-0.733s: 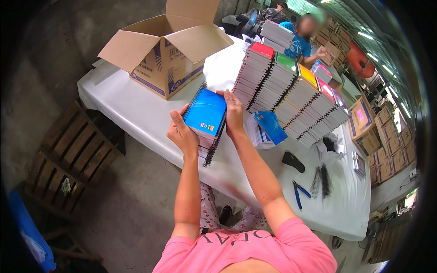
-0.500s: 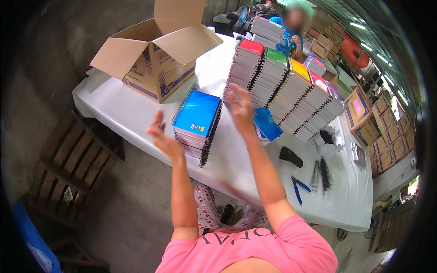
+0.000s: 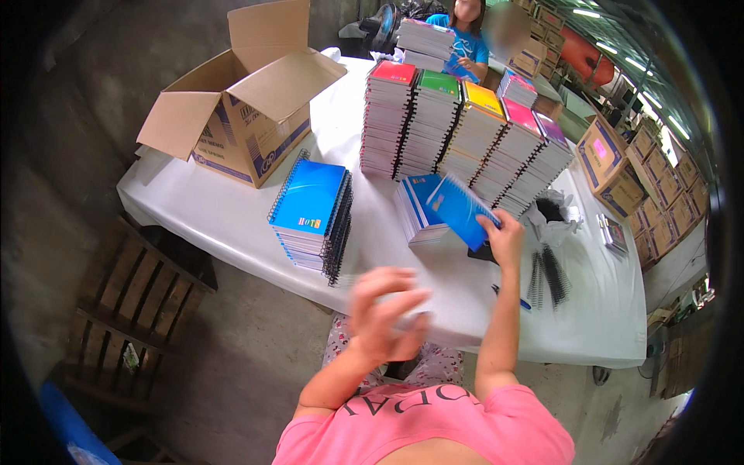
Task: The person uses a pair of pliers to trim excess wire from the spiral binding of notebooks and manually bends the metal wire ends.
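From my end, I have the right hand with thumb and fingers pinched on the near right corner of a blue cover, tilted over a low blue-topped stack. The left hand (badly blurred) hangs by the near edge, fingers loosely curled and apart. Left of it stand spiral-bound notebooks; beyond are an open carton and a row of coloured stacks. Black spirals lie right. The white-covered counter shows bare between both blue stacks; its near edge curves above concrete floor.
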The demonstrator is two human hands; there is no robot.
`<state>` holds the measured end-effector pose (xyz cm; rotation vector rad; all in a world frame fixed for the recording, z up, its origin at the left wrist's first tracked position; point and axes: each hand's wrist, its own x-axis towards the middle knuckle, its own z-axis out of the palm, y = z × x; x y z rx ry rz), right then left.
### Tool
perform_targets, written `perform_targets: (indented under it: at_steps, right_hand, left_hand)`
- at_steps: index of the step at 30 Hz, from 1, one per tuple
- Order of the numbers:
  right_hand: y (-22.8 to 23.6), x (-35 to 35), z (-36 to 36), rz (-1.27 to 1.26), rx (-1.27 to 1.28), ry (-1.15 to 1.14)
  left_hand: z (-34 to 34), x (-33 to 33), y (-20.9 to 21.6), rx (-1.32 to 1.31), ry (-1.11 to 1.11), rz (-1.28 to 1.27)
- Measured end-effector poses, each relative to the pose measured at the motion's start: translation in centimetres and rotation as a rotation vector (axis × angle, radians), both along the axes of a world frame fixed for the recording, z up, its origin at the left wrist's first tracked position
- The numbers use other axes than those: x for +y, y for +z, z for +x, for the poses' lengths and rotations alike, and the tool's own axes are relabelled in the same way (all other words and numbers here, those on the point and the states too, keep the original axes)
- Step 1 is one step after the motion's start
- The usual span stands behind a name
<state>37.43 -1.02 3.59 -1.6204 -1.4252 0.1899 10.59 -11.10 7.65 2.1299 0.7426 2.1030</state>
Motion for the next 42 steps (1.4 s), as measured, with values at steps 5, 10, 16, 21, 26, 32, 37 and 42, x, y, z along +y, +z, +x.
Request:
perform_targets:
  at_steps: [5, 10, 16, 21, 26, 32, 37, 42]
  right_hand:
    - [-4.7, -7.8, 0.1, 0.109, -0.144, 0.288]
    - [-8.4, -10.1, 1.5, -0.13, -0.157, 0.442]
    - [-7.2, -9.0, 15.3, -0.182, -0.264, -0.487]
    - [-9.1, -6.8, 17.6, -0.468, -0.424, -0.514]
    - [-8.6, -6.7, 18.9, -0.47, -0.537, -0.449]
    - [-4.2, -7.9, 16.6, -0.402, -0.462, -0.309]
    - [-4.3, -9.5, 9.3, -0.178, 0.035, 0.347]
    - [-2.4, -10.7, 3.0, -0.507, 0.085, 0.404]
  left_hand:
    - [9.1, 1.3, -6.5, 0.532, 0.166, -0.188]
    - [10.9, 3.7, -14.4, 0.646, 0.311, -0.313]
    - [12.5, 4.1, -12.3, 0.633, 0.328, -0.348]
    - [12.3, 4.9, -12.1, 0.586, 0.367, -0.384]
    - [11.3, 4.2, -11.2, 0.527, 0.378, -0.279]
    - [11.3, 4.6, -13.4, 0.529, 0.352, -0.343]
    - [11.4, 4.8, -13.7, 0.49, 0.327, -0.342]
    - [11.2, 5.0, -13.7, 0.489, 0.334, -0.336]
